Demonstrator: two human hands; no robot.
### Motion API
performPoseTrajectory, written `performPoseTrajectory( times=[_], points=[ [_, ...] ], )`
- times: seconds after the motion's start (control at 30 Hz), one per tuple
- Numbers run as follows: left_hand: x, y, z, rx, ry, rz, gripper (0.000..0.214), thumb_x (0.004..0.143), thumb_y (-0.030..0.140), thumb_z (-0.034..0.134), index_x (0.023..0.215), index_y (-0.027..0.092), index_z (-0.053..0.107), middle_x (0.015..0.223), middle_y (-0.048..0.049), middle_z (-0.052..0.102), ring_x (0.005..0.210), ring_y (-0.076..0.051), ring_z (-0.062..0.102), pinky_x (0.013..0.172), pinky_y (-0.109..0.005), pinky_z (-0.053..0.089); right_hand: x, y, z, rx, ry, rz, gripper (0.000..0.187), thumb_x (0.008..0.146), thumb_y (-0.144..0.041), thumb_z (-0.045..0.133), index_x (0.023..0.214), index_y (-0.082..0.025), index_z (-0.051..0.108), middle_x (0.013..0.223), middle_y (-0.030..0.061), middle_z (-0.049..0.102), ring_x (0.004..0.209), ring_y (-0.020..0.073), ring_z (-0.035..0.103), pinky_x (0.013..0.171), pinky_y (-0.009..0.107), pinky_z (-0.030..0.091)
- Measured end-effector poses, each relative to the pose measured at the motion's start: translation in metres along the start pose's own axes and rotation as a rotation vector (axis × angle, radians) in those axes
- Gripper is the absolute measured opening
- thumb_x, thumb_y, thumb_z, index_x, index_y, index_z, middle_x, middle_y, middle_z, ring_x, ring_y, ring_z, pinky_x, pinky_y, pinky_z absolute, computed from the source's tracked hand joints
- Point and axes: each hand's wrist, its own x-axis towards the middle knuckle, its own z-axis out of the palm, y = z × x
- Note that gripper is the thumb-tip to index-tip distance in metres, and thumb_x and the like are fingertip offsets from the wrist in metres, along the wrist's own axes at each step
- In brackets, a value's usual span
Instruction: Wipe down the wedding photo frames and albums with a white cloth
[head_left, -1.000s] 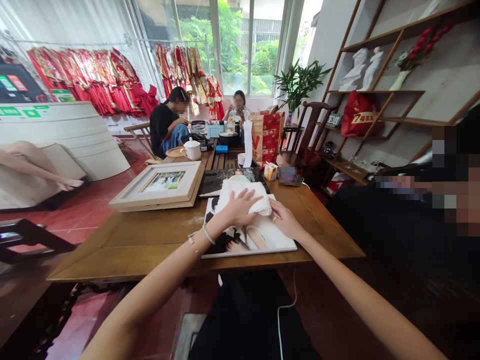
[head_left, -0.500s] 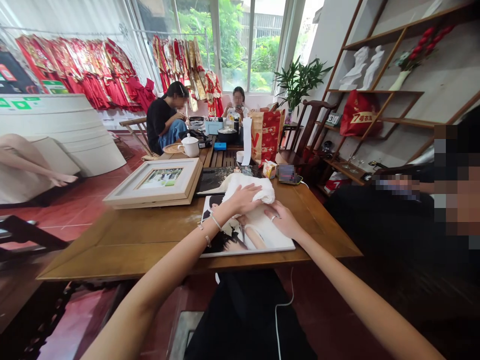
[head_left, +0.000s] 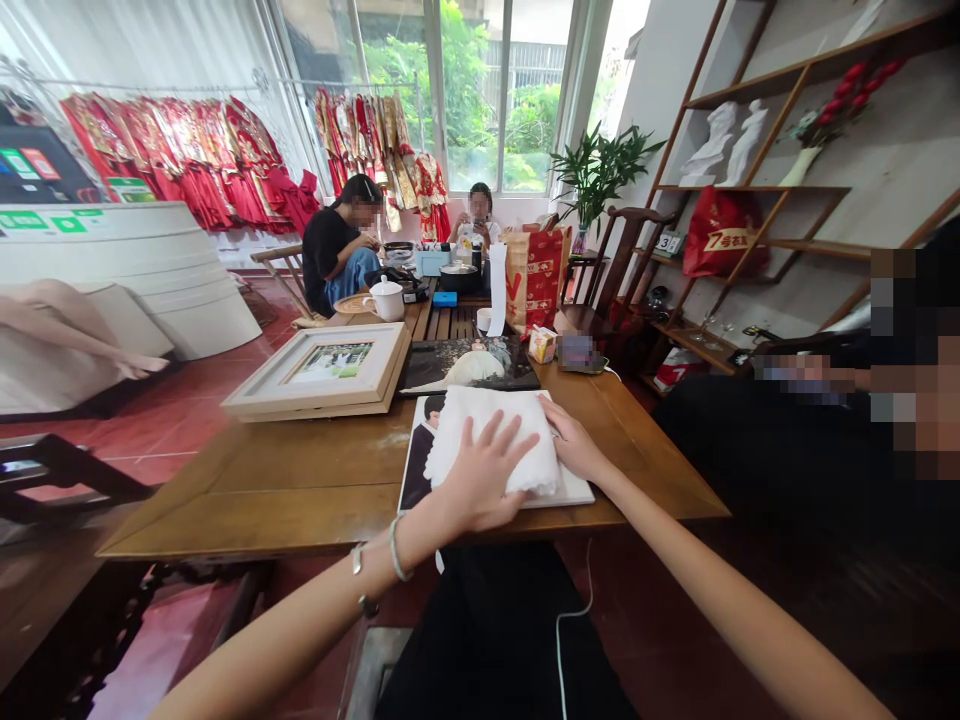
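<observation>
A white cloth [head_left: 450, 440] lies spread over a photo print panel [head_left: 417, 470], which rests near the table's front edge. On top of the cloth, my left hand [head_left: 487, 465] lies flat with its fingers spread. My right hand [head_left: 576, 440] is at the panel's right edge, its fingers touching the cloth's upper right side; its fingertips are partly hidden. Most of the picture is covered, though a dark-suited figure shows at its left. Just behind lies a second, dark photo panel [head_left: 517, 372] with a white dress in it.
Stacked wooden picture frames [head_left: 247, 392] sit to the left on the wooden table [head_left: 225, 490]. Behind are a white lidded cup [head_left: 388, 300], a small box [head_left: 541, 345] and a red and brown paper bag [head_left: 534, 280]. A person [head_left: 334, 240] sits beyond, others farther back and at right.
My left hand has come down toward me with the cloth, which was bunched at the panel's top and is now spread over it. My right hand stays by the right edge.
</observation>
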Motion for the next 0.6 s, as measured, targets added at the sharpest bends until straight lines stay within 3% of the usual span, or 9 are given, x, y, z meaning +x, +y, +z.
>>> performPoseTrajectory(
  times=[0.2,0.3,0.43,0.6],
  points=[
    [-0.062,0.031,-0.008,-0.085,-0.077,0.105,0.088,0.072,0.051,0.054,0.146,0.030,0.012,0.154,-0.0065,0.005,0.139,-0.036,-0.002,0.105,-0.064,-0.001,0.001,-0.002,0.002,-0.030,0.022,0.045,0.042,0.084,-0.032,0.048,0.125,-0.024,0.056,0.137,0.0063,0.048,0.132,0.0238,0.037,0.112,0.048,0.025],
    [-0.073,0.031,-0.017,-0.121,-0.131,0.094,0.085,0.073,0.048,0.054,0.146,0.032,0.013,0.154,-0.0045,0.006,0.139,-0.035,0.000,0.107,-0.063,0.001,0.001,-0.002,0.004,-0.069,0.023,0.050,0.043,0.085,-0.032,0.048,0.125,-0.022,0.055,0.137,0.0079,0.048,0.132,0.0239,0.038,0.112,0.048,0.024],
    [-0.058,0.010,-0.024,-0.108,-0.153,0.010,0.076,0.076,0.040,0.051,0.144,0.032,0.019,0.153,-0.0035,0.011,0.139,-0.032,0.006,0.107,-0.062,0.010,0.001,-0.003,0.004,-0.076,0.015,0.039,0.043,0.085,-0.035,0.049,0.125,-0.020,0.055,0.137,0.0098,0.048,0.131,0.0239,0.039,0.111,0.047,0.026],
    [-0.016,-0.046,-0.017,-0.053,-0.060,-0.131,0.061,0.084,0.034,0.042,0.143,0.028,0.026,0.152,-0.0040,0.019,0.139,-0.029,0.013,0.107,-0.059,0.014,0.001,-0.005,0.003,-0.069,0.009,0.044,0.046,0.085,-0.037,0.049,0.125,-0.016,0.055,0.137,0.0127,0.048,0.131,0.0248,0.039,0.112,0.047,0.026]
  ],
)
